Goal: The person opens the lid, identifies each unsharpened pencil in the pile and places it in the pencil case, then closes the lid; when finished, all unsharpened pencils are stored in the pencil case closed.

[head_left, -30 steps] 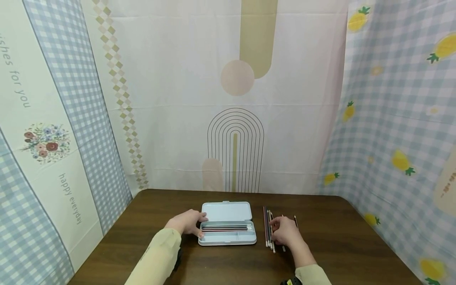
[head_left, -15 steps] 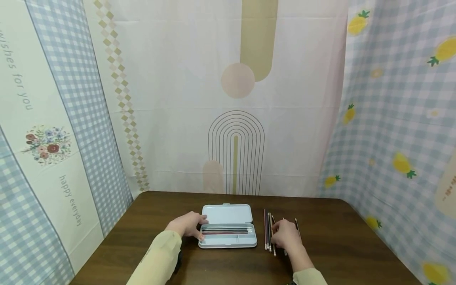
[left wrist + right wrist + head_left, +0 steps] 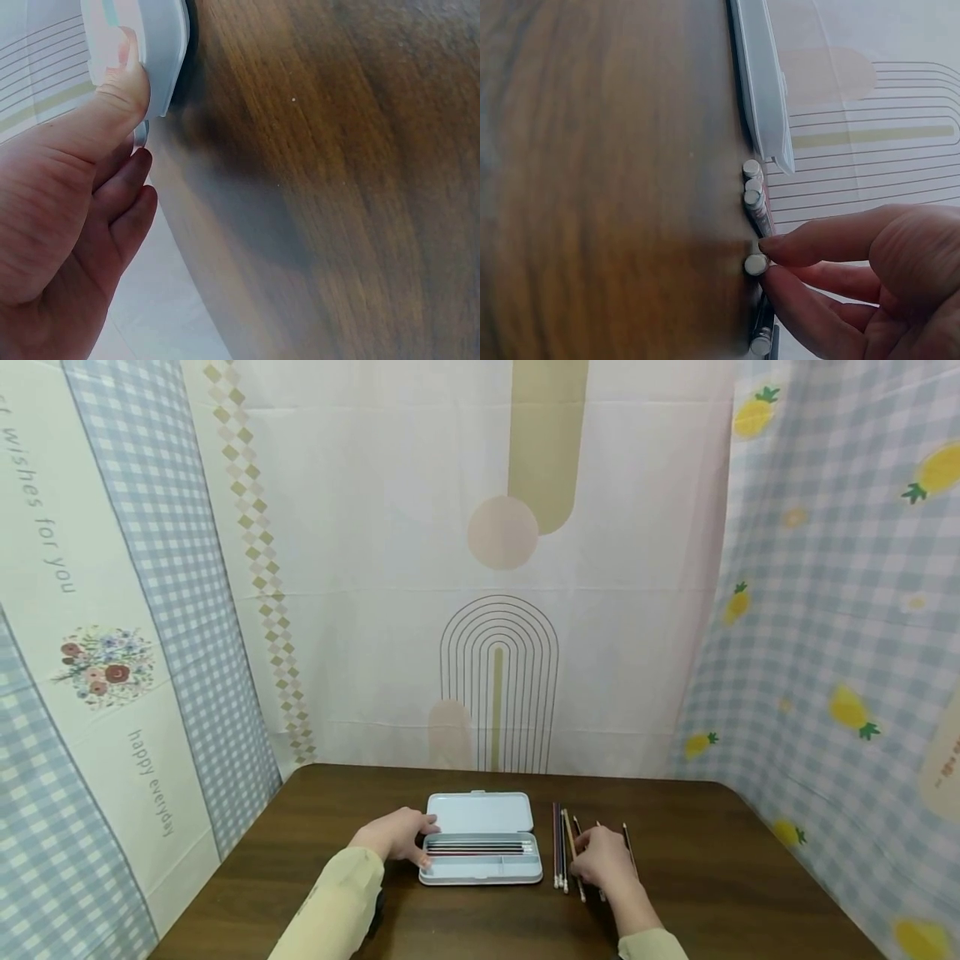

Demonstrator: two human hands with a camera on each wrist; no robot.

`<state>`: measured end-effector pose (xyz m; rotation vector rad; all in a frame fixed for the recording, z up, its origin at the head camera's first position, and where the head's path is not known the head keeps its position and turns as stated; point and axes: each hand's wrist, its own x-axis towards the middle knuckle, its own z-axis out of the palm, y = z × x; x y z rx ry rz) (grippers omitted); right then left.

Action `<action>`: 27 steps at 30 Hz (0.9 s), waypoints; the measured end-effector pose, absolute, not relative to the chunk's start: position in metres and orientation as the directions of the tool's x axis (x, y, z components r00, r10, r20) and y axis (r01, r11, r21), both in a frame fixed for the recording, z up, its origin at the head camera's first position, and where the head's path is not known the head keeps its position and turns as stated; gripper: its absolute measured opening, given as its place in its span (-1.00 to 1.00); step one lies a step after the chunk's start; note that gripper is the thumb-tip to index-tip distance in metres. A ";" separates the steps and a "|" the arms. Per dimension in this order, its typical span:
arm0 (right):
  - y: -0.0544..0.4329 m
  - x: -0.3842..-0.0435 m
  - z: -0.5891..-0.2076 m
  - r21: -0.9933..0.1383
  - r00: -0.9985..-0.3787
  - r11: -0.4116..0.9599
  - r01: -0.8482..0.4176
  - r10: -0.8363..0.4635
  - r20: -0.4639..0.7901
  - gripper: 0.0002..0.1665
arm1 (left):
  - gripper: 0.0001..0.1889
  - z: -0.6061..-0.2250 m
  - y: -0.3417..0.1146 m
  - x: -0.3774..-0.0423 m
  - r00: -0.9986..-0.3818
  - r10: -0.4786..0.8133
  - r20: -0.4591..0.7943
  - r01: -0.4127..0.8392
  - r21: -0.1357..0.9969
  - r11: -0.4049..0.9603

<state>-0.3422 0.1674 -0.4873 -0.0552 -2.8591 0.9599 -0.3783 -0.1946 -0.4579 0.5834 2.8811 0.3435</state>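
Pinching one pencil point(image 3: 756, 264), the right hand point(image 3: 603, 857) is nearly closed; the left hand point(image 3: 392, 833), half spread, grips the pale pencil case point(image 3: 467, 867).

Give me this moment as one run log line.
left hand: grips left end of open pencil case | right hand: pinches eraser-tipped pencil | case: pencils inside | table: more pencils

We see a pale case point(image 3: 480, 815) lying open with pencils point(image 3: 480, 848) inside; to its right lie loose white-ended pencils point(image 3: 557, 847), one pinched.
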 end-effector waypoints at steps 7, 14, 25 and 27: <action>0.169 -0.342 -0.489 -0.620 -0.994 0.785 -0.003 0.066 0.088 -0.59 | -0.34 -0.458 -0.193 -0.377 -0.908 0.399 -0.131 0.357 0.258 0.898; 0.172 -0.342 -0.485 -0.730 -0.996 0.684 -0.004 0.063 0.065 -0.40 | -0.36 -0.460 -0.193 -0.378 -0.910 0.399 -0.113 0.362 0.253 0.897; 0.169 -0.345 -0.481 -0.844 -0.996 0.536 -0.032 0.056 0.073 -0.19 | -0.34 -0.456 -0.191 -0.378 -0.905 0.404 -0.131 0.360 0.267 0.894; 0.168 -0.345 -0.479 -0.847 -0.996 0.529 -0.041 0.044 0.075 -0.22 | -0.34 -0.456 -0.192 -0.377 -0.906 0.403 -0.132 0.359 0.268 0.894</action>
